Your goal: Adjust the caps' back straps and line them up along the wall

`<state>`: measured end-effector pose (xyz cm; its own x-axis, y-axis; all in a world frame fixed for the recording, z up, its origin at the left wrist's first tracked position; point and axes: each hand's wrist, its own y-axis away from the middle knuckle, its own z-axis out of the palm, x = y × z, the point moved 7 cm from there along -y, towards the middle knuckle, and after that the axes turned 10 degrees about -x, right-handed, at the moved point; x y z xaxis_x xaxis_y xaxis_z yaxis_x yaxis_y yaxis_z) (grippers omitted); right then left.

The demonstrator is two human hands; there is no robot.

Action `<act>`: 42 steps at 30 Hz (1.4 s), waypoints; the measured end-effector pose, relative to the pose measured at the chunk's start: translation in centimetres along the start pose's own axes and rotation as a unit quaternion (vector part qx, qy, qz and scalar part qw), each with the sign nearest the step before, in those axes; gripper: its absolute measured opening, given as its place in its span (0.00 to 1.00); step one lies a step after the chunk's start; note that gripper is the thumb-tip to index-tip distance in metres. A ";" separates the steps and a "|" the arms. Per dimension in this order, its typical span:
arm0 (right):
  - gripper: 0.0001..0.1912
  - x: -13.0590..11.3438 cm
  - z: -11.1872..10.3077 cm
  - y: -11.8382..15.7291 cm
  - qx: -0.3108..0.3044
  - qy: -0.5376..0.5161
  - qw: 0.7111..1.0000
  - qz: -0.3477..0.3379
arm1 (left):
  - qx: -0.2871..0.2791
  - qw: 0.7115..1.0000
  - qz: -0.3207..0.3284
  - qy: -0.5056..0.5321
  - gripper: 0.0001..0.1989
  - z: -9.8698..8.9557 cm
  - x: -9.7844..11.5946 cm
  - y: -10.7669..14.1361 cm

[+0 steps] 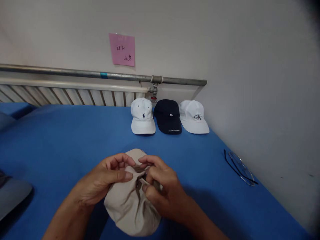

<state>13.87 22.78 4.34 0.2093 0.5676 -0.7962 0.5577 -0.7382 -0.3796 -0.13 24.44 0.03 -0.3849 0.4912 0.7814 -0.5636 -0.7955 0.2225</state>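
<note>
Beige cap (125, 206), held over the blue sheet (87, 133), well in from its R edge, looks light w/ soft, slack crown & prob. stiffer brim (135, 153), best gripped there; L hand (98, 181) half-curled on cloth, R hand (166, 183) pinching small tab (143, 181).

Flat blue cloth-covered surface (82, 133); white cap with horse logo (143, 116), black cap with brim lettering (168, 116), white "CK" cap (194, 116), thin-framed eyeglasses (240, 168) on it.

Wrinkled matt beige cloth cap (125, 206); dull metal pipe (75, 73); pink paper note (122, 50).
</note>
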 end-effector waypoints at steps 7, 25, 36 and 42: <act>0.08 -0.2 0.3 -0.2 -0.060 -0.025 0.998 -0.013 | 0.035 0.999 -0.001 -0.020 0.15 -0.4 0.1 -0.1; 0.10 0.6 0.4 -0.5 -0.060 -0.013 0.998 0.011 | 0.008 0.992 -0.005 -0.122 0.13 0.0 -0.1 0.1; 0.05 0.3 -0.7 -0.3 -0.043 -0.008 0.999 0.011 | 0.015 0.994 -0.011 -0.112 0.14 -0.2 -0.2 0.1; 0.07 -0.2 -1.0 -0.2 -0.057 0.043 0.997 0.002 | 0.018 0.995 -0.007 -0.100 0.14 -0.2 -0.2 0.0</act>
<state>14.53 23.16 4.98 0.2775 0.5969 -0.7528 0.6435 -0.6973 -0.3158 -0.26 24.41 -0.22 -0.2219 0.4238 0.8781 -0.5397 -0.8035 0.2514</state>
